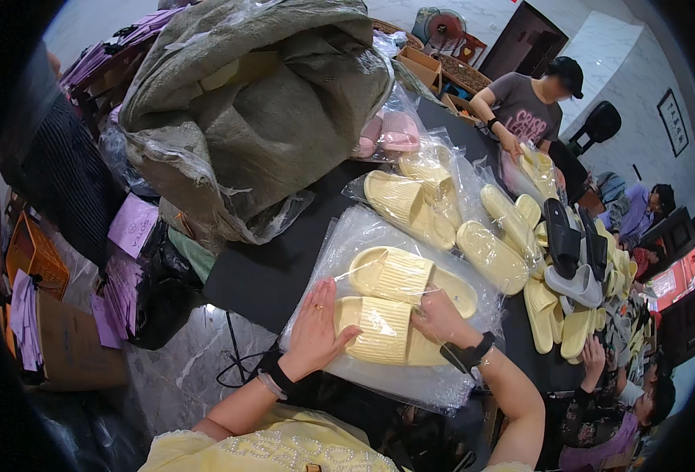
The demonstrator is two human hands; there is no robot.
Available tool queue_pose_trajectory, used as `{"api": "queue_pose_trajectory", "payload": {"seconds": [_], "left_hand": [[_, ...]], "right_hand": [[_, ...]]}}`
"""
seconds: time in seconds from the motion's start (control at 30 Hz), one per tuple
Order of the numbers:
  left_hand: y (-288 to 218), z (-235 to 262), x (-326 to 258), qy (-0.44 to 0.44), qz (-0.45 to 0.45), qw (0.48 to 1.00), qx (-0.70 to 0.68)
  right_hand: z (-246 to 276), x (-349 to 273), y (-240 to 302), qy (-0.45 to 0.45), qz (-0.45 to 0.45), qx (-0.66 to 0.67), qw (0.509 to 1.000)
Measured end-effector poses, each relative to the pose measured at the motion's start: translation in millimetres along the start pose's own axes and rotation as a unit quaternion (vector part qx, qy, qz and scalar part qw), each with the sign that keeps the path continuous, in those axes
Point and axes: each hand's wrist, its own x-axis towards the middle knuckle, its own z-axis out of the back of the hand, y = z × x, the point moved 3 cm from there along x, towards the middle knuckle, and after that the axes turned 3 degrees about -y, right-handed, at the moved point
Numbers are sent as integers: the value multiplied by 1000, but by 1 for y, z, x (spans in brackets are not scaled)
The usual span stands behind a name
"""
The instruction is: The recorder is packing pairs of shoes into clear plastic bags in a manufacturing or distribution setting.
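At nine o'clock stand an orange crate [36, 256] and purple cards [133, 224]; a big grey sack [245, 102] fills eleven to twelve o'clock, crowding the back of the dark bench [269, 271].

Your left hand [313, 330] lies flat on the clear bag [410, 377], fingers spread open and gripping nothing, thumb against the near slipper [383, 330]; it seems to pin the plastic so the pair cannot slide. That pair, pale yellow, sits in the bag at the bench's near edge, dead centre before you, the far slipper [410, 277] just beyond and touching the near one.

Your right hand [439, 318] rests on the slippers where they meet, fingers curled loosely over them, not closed around either; it looks to be squaring them up side by side.

Toward one and two o'clock, more bagged yellow slippers [410, 206] and pink ones [398, 132] lie close, leaving little free room. At three o'clock loose yellow, black [561, 236] and grey slippers pile up, where other people [532, 102] work.
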Motion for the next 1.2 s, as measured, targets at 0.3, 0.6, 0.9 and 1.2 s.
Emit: {"api": "queue_pose_trajectory", "payload": {"seconds": [0.3, 0.6, 0.9, 1.2], "left_hand": [[-12, 0, 0, -4, -5, 997, 82], [-18, 2, 4, 34, -15, 993, 110], [-30, 27, 2, 46, -25, 987, 150], [-11, 8, -29, 29, -111, 988, 100]], "right_hand": [[58, -145, -21, -97, -227, -2, 969], [146, -260, 45, -485, -483, 78, 724], [122, -139, 112, -279, -319, 78, 902], [38, -4, 113, -17, -88, 134, 987]]}}
